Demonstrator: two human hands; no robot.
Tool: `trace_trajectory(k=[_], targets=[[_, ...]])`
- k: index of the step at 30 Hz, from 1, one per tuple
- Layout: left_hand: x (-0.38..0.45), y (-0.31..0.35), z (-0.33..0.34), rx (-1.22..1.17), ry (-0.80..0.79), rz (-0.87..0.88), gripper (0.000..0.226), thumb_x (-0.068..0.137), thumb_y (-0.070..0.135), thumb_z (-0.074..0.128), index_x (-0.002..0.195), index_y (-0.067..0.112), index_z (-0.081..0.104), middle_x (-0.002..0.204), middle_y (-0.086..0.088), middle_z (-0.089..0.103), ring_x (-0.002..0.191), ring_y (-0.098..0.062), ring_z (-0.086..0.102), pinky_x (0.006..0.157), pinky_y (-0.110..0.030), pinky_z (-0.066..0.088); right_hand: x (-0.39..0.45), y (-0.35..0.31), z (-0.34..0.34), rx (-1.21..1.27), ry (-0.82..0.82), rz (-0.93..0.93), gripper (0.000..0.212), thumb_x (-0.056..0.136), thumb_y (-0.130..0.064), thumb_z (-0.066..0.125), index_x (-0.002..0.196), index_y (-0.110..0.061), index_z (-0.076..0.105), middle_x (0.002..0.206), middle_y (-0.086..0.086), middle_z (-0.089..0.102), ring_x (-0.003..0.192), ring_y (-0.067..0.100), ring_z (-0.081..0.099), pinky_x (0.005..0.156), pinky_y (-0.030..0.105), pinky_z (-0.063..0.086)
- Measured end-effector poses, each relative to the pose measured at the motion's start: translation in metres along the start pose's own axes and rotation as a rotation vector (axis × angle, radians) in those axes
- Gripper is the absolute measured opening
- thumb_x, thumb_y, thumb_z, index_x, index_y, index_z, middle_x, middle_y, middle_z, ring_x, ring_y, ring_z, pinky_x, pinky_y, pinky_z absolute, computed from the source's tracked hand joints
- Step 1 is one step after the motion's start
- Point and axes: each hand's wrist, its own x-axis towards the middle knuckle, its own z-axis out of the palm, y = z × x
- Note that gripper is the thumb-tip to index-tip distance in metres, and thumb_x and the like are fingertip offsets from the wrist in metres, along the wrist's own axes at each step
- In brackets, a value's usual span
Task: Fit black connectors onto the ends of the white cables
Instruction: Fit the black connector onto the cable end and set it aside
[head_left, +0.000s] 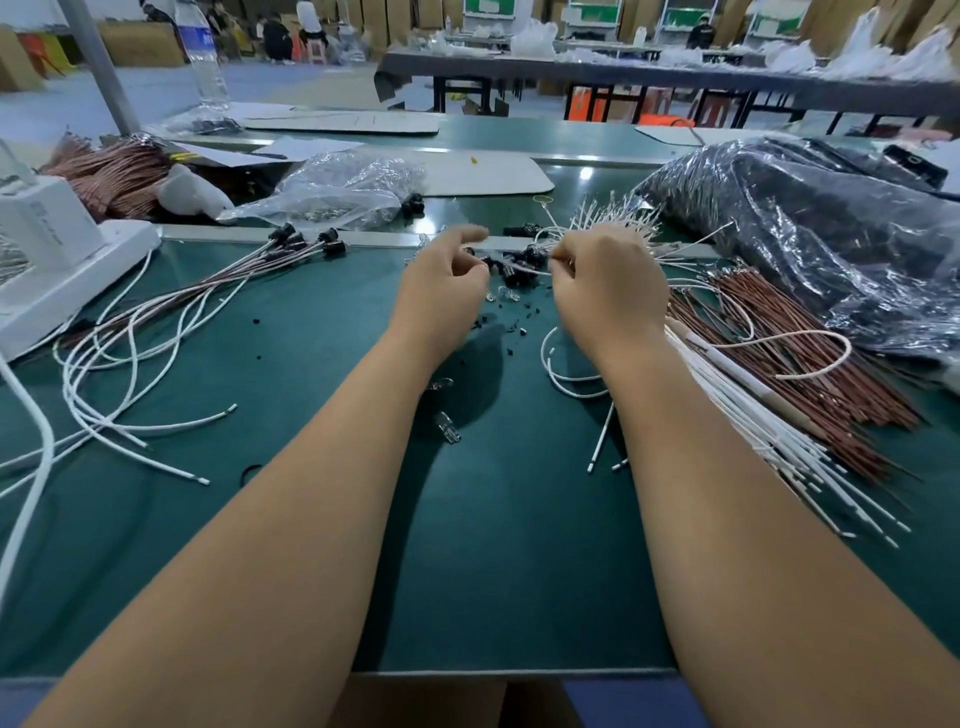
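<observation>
Both hands hover over the green table near a small heap of loose black connectors. My left hand has curled fingers that pinch a small black connector, mostly hidden. My right hand pinches the end of a white cable that points left toward the left hand. A bundle of white cables lies under and right of my right forearm. Finished cables with black connectors on their ends fan out at the left.
A bundle of brown wires lies at the right, beside a dark plastic bag. A clear bag sits behind the hands. A white device stands at the left edge. Small clear bulbs and black bits dot the mat.
</observation>
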Motion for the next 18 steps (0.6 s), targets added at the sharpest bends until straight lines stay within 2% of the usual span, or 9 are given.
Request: trace_trajectory(k=[3, 6, 8, 10, 13, 15, 18], targets=[[-0.001, 0.000, -0.001, 0.015, -0.070, 0.027, 0.053, 0.090, 0.003, 0.043, 0.129, 0.038, 0.053, 0.097, 0.001, 0.064, 0.062, -0.002, 0.050, 0.060, -0.016, 0.045, -0.003, -0.010, 0.004, 0.064, -0.076, -0.019, 0.018, 0.095, -0.021, 0.054, 0.098, -0.014, 0.071, 0.094, 0.006, 0.068, 0.084, 0.023, 0.058, 0.065, 0.028, 0.037], [-0.001, 0.001, 0.003, 0.198, -0.164, 0.062, 0.054, 0.087, -0.001, 0.043, 0.129, 0.030, 0.059, 0.103, -0.002, 0.065, 0.091, -0.017, 0.059, 0.083, -0.027, 0.048, -0.004, -0.014, 0.007, 0.115, -0.149, -0.029, 0.017, 0.093, -0.021, 0.056, 0.099, -0.013, 0.071, 0.094, 0.008, 0.069, 0.082, 0.025, 0.059, 0.067, 0.029, 0.040], [-0.004, 0.004, 0.004, 0.245, -0.171, 0.097, 0.047, 0.087, 0.001, 0.048, 0.125, 0.024, 0.063, 0.103, -0.004, 0.067, 0.100, -0.021, 0.060, 0.090, -0.032, 0.048, -0.004, -0.014, 0.007, 0.168, -0.159, -0.021, 0.017, 0.092, -0.019, 0.058, 0.099, -0.012, 0.071, 0.094, 0.009, 0.070, 0.087, 0.028, 0.062, 0.070, 0.031, 0.045], [-0.006, 0.008, 0.003, 0.159, -0.137, 0.131, 0.031, 0.090, 0.007, 0.055, 0.116, 0.018, 0.067, 0.100, -0.005, 0.070, 0.095, -0.016, 0.063, 0.086, -0.026, 0.049, -0.004, -0.014, 0.007, 0.250, -0.155, -0.006, 0.017, 0.090, -0.018, 0.059, 0.098, -0.012, 0.072, 0.092, 0.008, 0.071, 0.087, 0.027, 0.063, 0.073, 0.034, 0.050], [-0.006, 0.012, 0.001, 0.060, -0.031, 0.181, 0.016, 0.090, 0.010, 0.064, 0.102, 0.010, 0.073, 0.091, -0.003, 0.072, 0.082, -0.008, 0.063, 0.074, -0.013, 0.047, -0.006, -0.017, 0.004, 0.386, -0.102, -0.010, 0.014, 0.087, -0.013, 0.061, 0.092, -0.010, 0.073, 0.083, 0.007, 0.070, 0.080, 0.025, 0.063, 0.070, 0.035, 0.050], [-0.005, 0.012, -0.001, 0.031, 0.054, 0.170, 0.012, 0.087, 0.010, 0.069, 0.096, 0.005, 0.074, 0.088, -0.005, 0.073, 0.078, -0.009, 0.063, 0.073, -0.018, 0.050, -0.006, -0.019, 0.004, 0.417, -0.090, -0.026, 0.013, 0.086, -0.010, 0.062, 0.094, -0.010, 0.074, 0.085, 0.006, 0.071, 0.080, 0.022, 0.063, 0.071, 0.033, 0.050], [-0.004, 0.011, -0.006, -0.083, 0.104, 0.109, 0.007, 0.088, 0.011, 0.068, 0.091, 0.005, 0.072, 0.080, -0.006, 0.071, 0.070, -0.010, 0.061, 0.071, -0.024, 0.051, -0.006, -0.017, 0.006, 0.302, -0.142, -0.025, 0.018, 0.087, -0.007, 0.058, 0.098, -0.012, 0.071, 0.091, 0.006, 0.070, 0.084, 0.022, 0.062, 0.072, 0.031, 0.050]])
